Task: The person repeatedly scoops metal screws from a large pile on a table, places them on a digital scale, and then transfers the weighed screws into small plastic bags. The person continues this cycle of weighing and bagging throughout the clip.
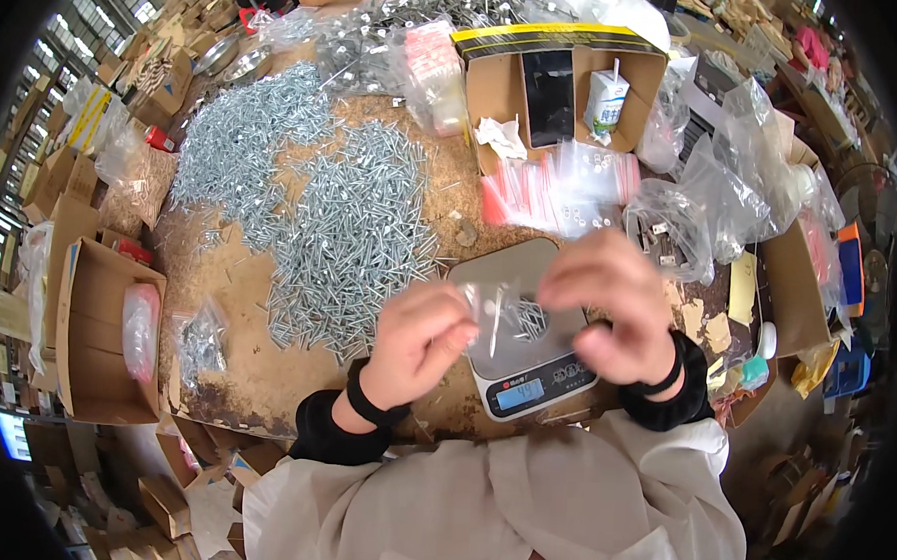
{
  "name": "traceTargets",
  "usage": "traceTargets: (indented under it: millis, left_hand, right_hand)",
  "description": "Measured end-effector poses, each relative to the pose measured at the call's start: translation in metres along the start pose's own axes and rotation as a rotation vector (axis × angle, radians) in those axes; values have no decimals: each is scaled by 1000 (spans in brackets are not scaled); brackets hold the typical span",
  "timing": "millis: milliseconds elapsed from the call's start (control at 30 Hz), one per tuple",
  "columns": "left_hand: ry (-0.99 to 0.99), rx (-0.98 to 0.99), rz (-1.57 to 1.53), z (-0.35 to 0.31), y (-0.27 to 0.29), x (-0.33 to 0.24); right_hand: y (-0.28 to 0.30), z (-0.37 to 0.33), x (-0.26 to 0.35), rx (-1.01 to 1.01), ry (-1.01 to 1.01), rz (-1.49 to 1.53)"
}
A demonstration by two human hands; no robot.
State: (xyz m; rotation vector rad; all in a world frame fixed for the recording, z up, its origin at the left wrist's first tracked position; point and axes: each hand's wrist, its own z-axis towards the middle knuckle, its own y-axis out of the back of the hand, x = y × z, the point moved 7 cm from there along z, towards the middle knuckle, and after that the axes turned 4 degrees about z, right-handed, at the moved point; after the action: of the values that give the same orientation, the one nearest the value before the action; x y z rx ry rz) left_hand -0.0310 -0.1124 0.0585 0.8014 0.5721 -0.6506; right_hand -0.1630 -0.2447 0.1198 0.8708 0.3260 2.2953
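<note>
Over a kitchen scale (539, 381) with a lit display, my left hand (421, 337) is closed, pinching the edge of a small clear plastic bag (495, 307). A pale strip shows in the bag, too blurred to make out. My right hand (617, 312) hovers above the scale's right side, its thumb and curled fingers apart with nothing visible between them; motion smears it somewhat. On the scale's plate lies a small heap of screws (532, 322). A large pile of silvery screws (350, 236) spreads over the table to the left of the scale.
A second screw pile (249, 141) lies farther back. Red-edged plastic bags (532, 191) sit before an open cardboard box (615, 137) containing a drink carton (604, 105). At the left edge stands another box (104, 365), near a filled bag (201, 341). Clear plastic (733, 192) bunches at right.
</note>
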Motion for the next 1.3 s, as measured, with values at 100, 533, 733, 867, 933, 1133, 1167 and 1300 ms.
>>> traceTargets:
  millis: [100, 533, 733, 867, 933, 1133, 1167, 1300]
  left_hand:
    - [-88, 39, 20, -2, -14, -9]
    - [211, 465, -689, -20, -42, -2]
    - [294, 510, -851, -28, -51, 6]
    - [341, 479, -960, -30, -53, 7]
    - [508, 423, -1106, -28, -53, 2]
    - [464, 255, -623, -17, -26, 18]
    - [363, 226, -480, -14, -20, 19]
    - [238, 207, -455, -3, -13, 1]
  right_hand:
    - [-35, -9, 4, 146, -55, -73]
    - [-44, -18, 7, 227, -19, -4]
    - [-49, -22, 28, 184, 118, -384]
    - [-54, -30, 31, 192, 196, -423]
    - [-54, -31, 32, 188, 220, -444]
    - [-53, -28, 39, 319, 178, -405]
    - [-56, -26, 35, 353, 128, -424]
    - [-61, -24, 34, 381, 40, -381]
